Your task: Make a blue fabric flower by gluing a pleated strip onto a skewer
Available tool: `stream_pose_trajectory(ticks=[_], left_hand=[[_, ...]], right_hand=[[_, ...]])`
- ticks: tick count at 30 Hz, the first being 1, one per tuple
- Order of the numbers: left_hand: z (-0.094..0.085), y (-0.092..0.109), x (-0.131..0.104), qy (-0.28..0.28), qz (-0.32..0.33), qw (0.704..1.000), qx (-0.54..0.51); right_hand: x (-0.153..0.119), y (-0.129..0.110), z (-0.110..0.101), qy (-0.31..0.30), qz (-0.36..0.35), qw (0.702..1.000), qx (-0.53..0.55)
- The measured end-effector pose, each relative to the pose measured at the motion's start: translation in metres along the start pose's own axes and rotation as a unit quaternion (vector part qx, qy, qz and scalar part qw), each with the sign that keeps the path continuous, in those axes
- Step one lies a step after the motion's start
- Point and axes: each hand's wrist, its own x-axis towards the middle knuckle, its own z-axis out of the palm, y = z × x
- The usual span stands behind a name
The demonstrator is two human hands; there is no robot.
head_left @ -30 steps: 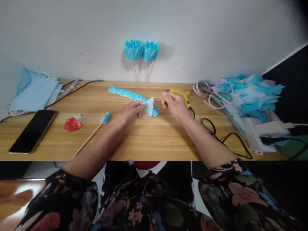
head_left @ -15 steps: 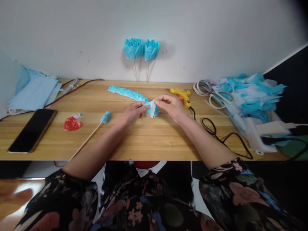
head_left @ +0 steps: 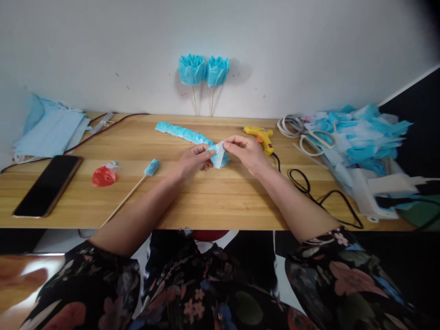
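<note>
At the centre of the frame, the fingers of the left hand (head_left: 193,161) pinch a blue-and-white piece (head_left: 217,160); those of the right hand (head_left: 245,153) pinch its white upper corner. Upper centre, a pleated blue strip (head_left: 184,133) lies on the surface (head_left: 220,206).

Bare surface (head_left: 220,201) lies open between the left forearm (head_left: 147,206) and right forearm (head_left: 292,197), up to the left grip (head_left: 194,161) and right grip (head_left: 244,153); a blue-and-white piece (head_left: 217,159) bridges these. Left side: blue-tipped stick (head_left: 123,200) beside the forearm obstructs low passage. Ahead of the left grip: pleated strip (head_left: 184,132) in the way. Just beyond the right grip: glue gun (head_left: 263,136), its black cord (head_left: 312,198) looped beside the right forearm. Between strip and gun, an opening runs to the rear, where two blue flowers (head_left: 191,71) stand.
</note>
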Motion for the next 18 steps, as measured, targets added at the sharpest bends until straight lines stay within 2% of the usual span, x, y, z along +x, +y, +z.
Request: stream_pose_trajectory(ticks=[6, 12, 18], left_hand=[[-0.001, 0.000, 0.000, 0.014, 0.009, 0.999, 0.028], [0.003, 0.003, -0.004, 0.032, 0.041, 0.994, 0.092], [0.004, 0.005, -0.006, 0.024, 0.063, 0.991, 0.114]], right_hand=[[-0.001, -0.005, 0.002, 0.004, 0.003, 1.000, -0.012], [-0.005, -0.012, 0.004, -0.028, 0.003, 0.998, -0.060], [-0.004, -0.011, 0.004, -0.019, -0.049, 0.990, -0.131]])
